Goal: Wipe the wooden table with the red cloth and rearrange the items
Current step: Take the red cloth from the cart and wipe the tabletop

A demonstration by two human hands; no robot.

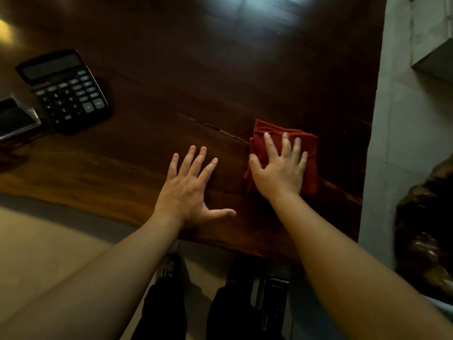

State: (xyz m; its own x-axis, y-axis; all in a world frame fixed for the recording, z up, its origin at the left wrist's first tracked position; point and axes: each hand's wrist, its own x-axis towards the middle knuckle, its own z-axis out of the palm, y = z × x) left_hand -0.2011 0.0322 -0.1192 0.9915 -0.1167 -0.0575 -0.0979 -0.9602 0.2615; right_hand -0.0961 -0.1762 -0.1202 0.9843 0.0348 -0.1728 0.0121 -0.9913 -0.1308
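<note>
The right hand [279,168] lies flat with fingers spread on the folded red cloth [306,153], pressing it onto the dark wooden desk [196,82] near the desk's right edge. Just left of the cloth, the left hand [191,190] rests palm down on the bare wood, fingers splayed and holding nothing. Well to the left of the cloth lies a black calculator [66,92], with a clear-cased dark object [14,116] touching its left side.

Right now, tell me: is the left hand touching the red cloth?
No. The left hand lies flat on bare wooden table, apart from the red cloth, which only the right hand presses.
</note>
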